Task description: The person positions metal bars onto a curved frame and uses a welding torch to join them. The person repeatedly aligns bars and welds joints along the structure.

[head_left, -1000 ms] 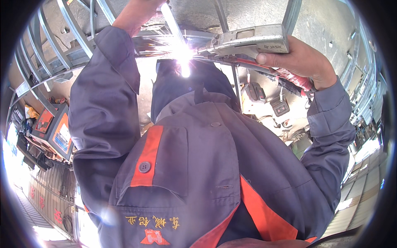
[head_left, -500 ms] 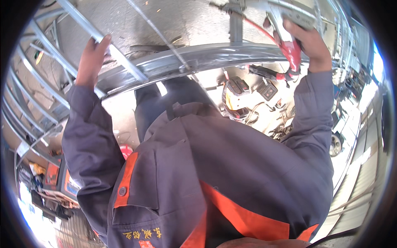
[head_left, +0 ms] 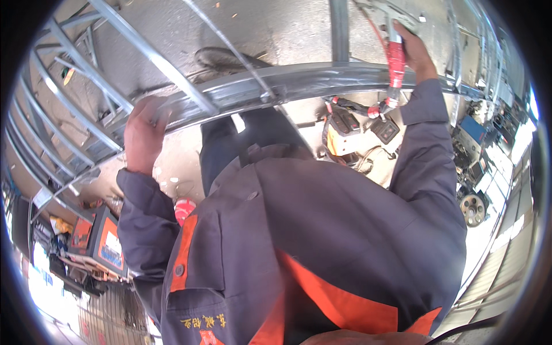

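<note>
A metal frame (head_left: 299, 80) runs across in front of me, a long curved rail with bars branching off it. At the left end of this rail, my left hand (head_left: 145, 135) is closed with its fingers curled over the metal; motion blurs the fingertips. My right hand (head_left: 417, 54), farther forward on the right, is wrapped round a long hand tool (head_left: 395, 60) with a red-wrapped body and a silver upper part. The tool crosses over the rail, and its exact kind is unclear. Part of my right hand's grip is hidden behind it.
Beyond the rail lies a dark looped hose (head_left: 221, 56). Black battery chargers (head_left: 385, 130) and cables lie on the floor at the right. An orange and grey machine (head_left: 106, 241) stands at the left, and a round metal wheel (head_left: 472, 210) at the far right.
My left hand has left the slanted bar and come nearer, onto the rail. The right hand and its tool have shifted slightly left, the tool now more upright. The view has shifted a little.
</note>
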`<state>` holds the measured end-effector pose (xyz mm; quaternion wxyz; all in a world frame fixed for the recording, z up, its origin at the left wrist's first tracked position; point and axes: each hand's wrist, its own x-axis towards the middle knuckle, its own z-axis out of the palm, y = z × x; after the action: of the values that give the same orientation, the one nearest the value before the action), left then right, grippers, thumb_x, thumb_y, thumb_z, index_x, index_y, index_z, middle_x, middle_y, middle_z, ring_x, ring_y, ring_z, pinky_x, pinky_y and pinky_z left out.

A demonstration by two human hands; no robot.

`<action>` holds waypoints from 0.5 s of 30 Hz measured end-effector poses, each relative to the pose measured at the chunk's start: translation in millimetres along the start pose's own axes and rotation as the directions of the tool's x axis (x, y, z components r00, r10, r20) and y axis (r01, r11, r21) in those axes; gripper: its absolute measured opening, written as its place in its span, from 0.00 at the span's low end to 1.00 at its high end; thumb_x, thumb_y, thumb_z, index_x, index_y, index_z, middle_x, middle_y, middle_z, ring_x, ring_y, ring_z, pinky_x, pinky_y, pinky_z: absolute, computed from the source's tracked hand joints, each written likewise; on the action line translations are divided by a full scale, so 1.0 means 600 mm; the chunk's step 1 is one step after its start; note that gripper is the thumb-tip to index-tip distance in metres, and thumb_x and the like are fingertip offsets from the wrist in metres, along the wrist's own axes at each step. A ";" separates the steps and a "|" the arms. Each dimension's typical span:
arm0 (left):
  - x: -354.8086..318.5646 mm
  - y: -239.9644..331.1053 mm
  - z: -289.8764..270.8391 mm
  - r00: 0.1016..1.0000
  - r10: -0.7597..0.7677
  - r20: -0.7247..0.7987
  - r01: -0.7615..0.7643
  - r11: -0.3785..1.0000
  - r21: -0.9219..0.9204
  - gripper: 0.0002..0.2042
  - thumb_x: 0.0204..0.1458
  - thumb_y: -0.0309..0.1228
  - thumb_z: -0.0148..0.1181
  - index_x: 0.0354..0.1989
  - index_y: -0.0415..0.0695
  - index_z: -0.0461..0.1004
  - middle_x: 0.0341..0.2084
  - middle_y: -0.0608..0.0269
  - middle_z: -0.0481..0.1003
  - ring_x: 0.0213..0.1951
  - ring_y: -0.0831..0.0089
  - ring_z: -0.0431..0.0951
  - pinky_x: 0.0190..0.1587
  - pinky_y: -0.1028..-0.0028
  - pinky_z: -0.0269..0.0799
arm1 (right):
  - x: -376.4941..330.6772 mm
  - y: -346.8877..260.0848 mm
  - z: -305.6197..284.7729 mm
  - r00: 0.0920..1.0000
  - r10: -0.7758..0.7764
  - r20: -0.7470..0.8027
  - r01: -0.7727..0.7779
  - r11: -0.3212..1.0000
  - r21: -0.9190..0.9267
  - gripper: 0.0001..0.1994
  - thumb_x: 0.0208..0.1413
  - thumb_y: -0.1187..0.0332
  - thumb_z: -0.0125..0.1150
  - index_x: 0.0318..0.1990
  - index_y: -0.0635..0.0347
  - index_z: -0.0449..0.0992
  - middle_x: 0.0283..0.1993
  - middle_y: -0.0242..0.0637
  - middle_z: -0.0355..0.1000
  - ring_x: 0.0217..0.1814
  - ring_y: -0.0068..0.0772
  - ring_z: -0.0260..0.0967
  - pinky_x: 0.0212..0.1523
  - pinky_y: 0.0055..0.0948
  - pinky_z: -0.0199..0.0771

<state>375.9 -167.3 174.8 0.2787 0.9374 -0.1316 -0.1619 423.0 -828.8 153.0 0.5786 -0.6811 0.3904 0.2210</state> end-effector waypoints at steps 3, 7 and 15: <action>-0.013 0.002 -0.010 1.000 0.009 -0.015 -0.009 0.999 0.046 0.10 0.55 0.30 0.66 0.45 0.43 0.82 0.45 0.56 0.81 0.47 0.52 0.79 0.50 0.58 0.72 | 0.000 0.009 -0.036 0.998 0.061 -0.009 -0.059 0.986 0.154 0.24 0.69 0.49 0.58 0.56 0.62 0.77 0.40 0.40 0.79 0.33 0.29 0.75 0.36 0.33 0.82; -0.039 -0.005 -0.009 0.995 -0.053 -0.080 0.061 0.992 0.110 0.09 0.55 0.32 0.66 0.42 0.45 0.82 0.44 0.59 0.81 0.49 0.54 0.78 0.53 0.58 0.69 | 0.031 0.041 -0.065 0.992 -0.037 -0.118 0.067 0.964 0.258 0.22 0.66 0.54 0.63 0.55 0.64 0.73 0.38 0.39 0.76 0.31 0.33 0.73 0.33 0.36 0.81; 0.033 -0.018 0.025 0.925 0.203 0.322 -0.265 0.951 0.161 0.17 0.48 0.37 0.72 0.47 0.47 0.81 0.45 0.61 0.81 0.49 0.57 0.78 0.54 0.59 0.71 | 0.140 0.152 -0.117 0.919 0.285 -0.273 -0.305 0.952 -0.033 0.14 0.61 0.57 0.68 0.44 0.58 0.77 0.38 0.38 0.77 0.33 0.33 0.76 0.31 0.35 0.79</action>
<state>390.0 -172.6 152.4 0.1763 0.9024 -0.2999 -0.2542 390.6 -921.8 49.9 0.4551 -0.6590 0.5540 0.2272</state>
